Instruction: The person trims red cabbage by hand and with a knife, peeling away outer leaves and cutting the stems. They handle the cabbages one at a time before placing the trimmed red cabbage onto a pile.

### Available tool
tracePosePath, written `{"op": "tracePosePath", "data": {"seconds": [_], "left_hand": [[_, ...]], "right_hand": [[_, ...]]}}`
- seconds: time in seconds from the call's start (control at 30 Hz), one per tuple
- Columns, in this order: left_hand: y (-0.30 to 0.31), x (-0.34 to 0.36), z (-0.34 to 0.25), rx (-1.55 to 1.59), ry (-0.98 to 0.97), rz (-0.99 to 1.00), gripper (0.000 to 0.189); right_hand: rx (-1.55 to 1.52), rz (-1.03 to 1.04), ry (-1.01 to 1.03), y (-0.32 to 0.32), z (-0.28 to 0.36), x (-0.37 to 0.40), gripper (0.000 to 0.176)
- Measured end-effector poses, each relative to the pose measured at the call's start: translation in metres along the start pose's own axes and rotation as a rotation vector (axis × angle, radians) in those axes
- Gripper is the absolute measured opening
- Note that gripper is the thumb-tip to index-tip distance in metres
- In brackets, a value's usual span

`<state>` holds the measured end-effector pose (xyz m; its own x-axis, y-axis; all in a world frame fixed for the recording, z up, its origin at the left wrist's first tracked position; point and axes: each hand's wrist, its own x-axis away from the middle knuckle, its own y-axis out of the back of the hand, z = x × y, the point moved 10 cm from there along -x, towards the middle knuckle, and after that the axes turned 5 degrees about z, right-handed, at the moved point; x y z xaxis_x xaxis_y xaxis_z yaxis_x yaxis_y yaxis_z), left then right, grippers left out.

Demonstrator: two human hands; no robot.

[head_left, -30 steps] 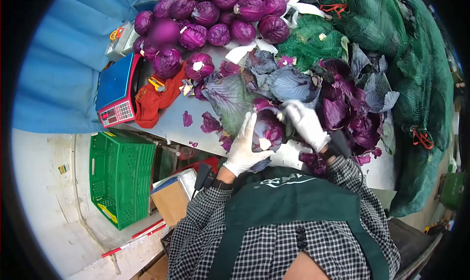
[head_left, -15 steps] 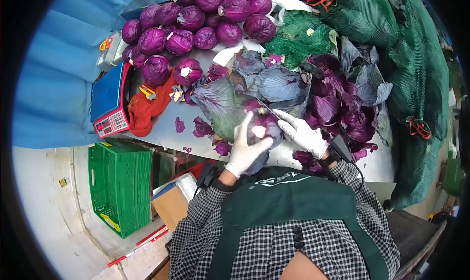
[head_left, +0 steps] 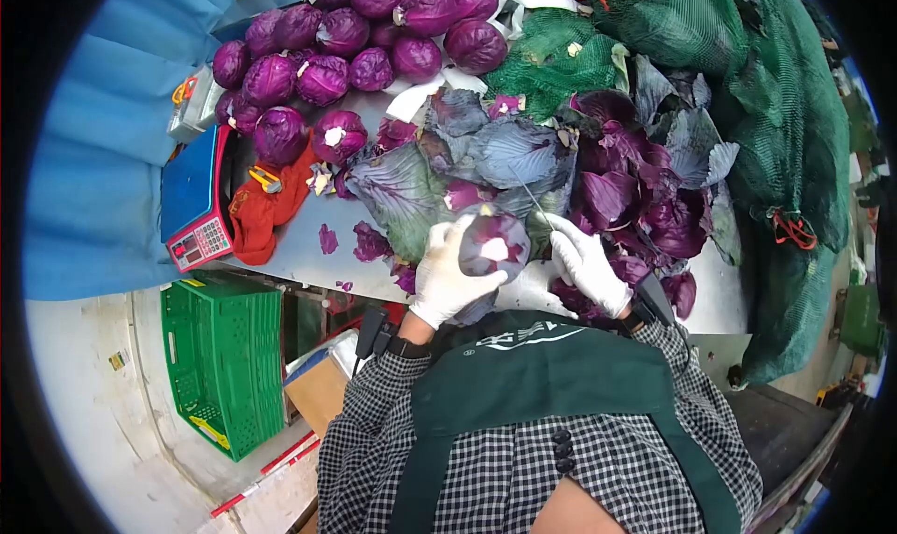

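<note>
Both hands wear white gloves. My left hand (head_left: 451, 277) grips a purple cabbage (head_left: 499, 242) from its left side, and the cabbage's pale cut stem faces up. Just right of it, my right hand (head_left: 584, 263) is closed around a knife (head_left: 531, 194), whose thin blade points up and to the left, apart from the cabbage. Large grey-green outer leaves (head_left: 397, 193) lie beyond the held cabbage. Loose purple leaves (head_left: 612, 198) are heaped beyond and to the right of my right hand.
Whole purple cabbages (head_left: 425, 13) are piled at the back left. A scale (head_left: 198, 198) and a red cloth (head_left: 262, 212) with a yellow cutter (head_left: 265, 180) lie at the left. Green mesh sacks (head_left: 794, 151) line the right side. Green crates (head_left: 229, 356) stand below the table's left edge.
My right hand and the knife have moved away from the cabbage, to the right. My left hand has shifted left with the cabbage, whose cut stem now shows more fully. The whole view has shifted slightly.
</note>
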<state>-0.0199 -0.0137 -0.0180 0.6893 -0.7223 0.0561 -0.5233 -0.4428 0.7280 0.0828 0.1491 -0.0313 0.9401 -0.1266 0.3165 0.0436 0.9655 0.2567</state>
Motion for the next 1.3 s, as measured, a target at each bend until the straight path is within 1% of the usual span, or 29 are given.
{"op": "tracePosePath", "data": {"seconds": [0.03, 0.07, 0.1, 0.17, 0.2, 0.23, 0.3, 0.33, 0.37, 0.43, 0.47, 0.5, 0.57, 0.6, 0.67, 0.7, 0.8, 0.83, 0.9, 0.93, 1.07, 1.27, 1.3], "left_hand": [[-0.003, 0.004, 0.014, 0.078, 0.147, 0.012, 0.087], [-0.005, 0.009, 0.023, 0.196, 0.19, -0.034, 0.086], [-0.011, 0.014, 0.036, 0.313, 0.234, -0.079, 0.085], [-0.015, 0.016, 0.033, 0.489, 0.186, -0.113, 0.086], [-0.022, 0.024, 0.042, 0.449, 0.286, -0.015, 0.087], [-0.015, 0.029, 0.03, 0.418, 0.369, 0.031, 0.079], [0.008, 0.029, 0.0, 0.025, 0.091, -0.109, 0.074], [0.017, 0.026, -0.014, -0.077, 0.035, -0.138, 0.074], [0.016, 0.021, -0.011, -0.074, 0.038, -0.142, 0.074], [0.023, 0.012, -0.023, -0.197, -0.133, -0.249, 0.077], [0.022, 0.003, -0.011, -0.09, -0.061, -0.169, 0.082], [0.019, -0.004, 0.0, -0.062, 0.023, -0.082, 0.09], [0.012, -0.011, 0.006, -0.156, 0.084, 0.053, 0.099], [0.015, -0.011, 0.003, -0.156, 0.084, 0.051, 0.099], [0.01, -0.013, 0.0, -0.149, 0.14, 0.126, 0.101], [0.005, -0.013, 0.002, -0.15, 0.131, 0.131, 0.101], [0.012, -0.005, -0.012, -0.25, -0.127, -0.179, 0.1], [0.012, -0.004, -0.015, -0.248, -0.136, -0.17, 0.1], [0.003, -0.003, 0.003, -0.152, 0.097, -0.025, 0.101], [0.002, -0.001, 0.008, -0.147, 0.12, -0.032, 0.1], [0.003, 0.001, 0.002, -0.137, 0.064, -0.081, 0.099], [0.002, 0.003, -0.002, -0.148, 0.034, -0.157, 0.099], [0.001, 0.002, -0.001, -0.149, 0.037, -0.16, 0.1]], "right_hand": [[0.254, -0.035, 0.046, 0.001, 0.004, 0.003, 0.04], [0.427, -0.008, 0.1, -0.006, 0.004, 0.004, 0.04], [0.118, -0.005, 0.194, -0.014, 0.009, 0.005, 0.043], [0.126, 0.021, 0.211, -0.029, 0.004, -0.001, 0.047], [0.178, 0.042, 0.101, -0.029, -0.006, -0.002, 0.053], [0.179, 0.043, 0.101, -0.029, -0.005, -0.004, 0.053], [0.187, 0.048, 0.095, -0.028, -0.006, -0.011, 0.055], [0.175, 0.085, 0.135, -0.031, -0.003, -0.014, 0.058], [0.178, 0.089, 0.135, -0.032, -0.001, -0.015, 0.058], [0.281, 0.112, 0.09, -0.038, 0.002, -0.018, 0.06], [0.259, 0.097, 0.1, -0.038, 0.002, -0.018, 0.061], [0.26, 0.099, 0.103, -0.039, 0.002, -0.017, 0.061], [0.279, 0.117, 0.107, -0.038, 0.0, -0.016, 0.061], [0.281, 0.118, 0.109, -0.04, -0.001, -0.014, 0.061], [0.422, 0.005, 0.17, -0.036, 0.006, -0.008, 0.062], [0.421, -0.004, 0.167, -0.038, 0.005, -0.005, 0.062], [0.473, -0.086, 0.149, -0.039, 0.007, 0.0, 0.062], [0.47, -0.095, 0.141, -0.04, 0.009, 0.001, 0.062], [0.529, -0.079, 0.106, -0.042, 0.01, 0.0, 0.062], [0.552, -0.095, 0.132, -0.043, 0.013, 0.0, 0.063], [0.571, -0.038, 0.122, -0.045, 0.017, -0.006, 0.062], [0.576, -0.082, 0.12, -0.047, 0.022, -0.015, 0.06], [0.595, -0.096, 0.091, -0.046, 0.022, -0.019, 0.059]]}}
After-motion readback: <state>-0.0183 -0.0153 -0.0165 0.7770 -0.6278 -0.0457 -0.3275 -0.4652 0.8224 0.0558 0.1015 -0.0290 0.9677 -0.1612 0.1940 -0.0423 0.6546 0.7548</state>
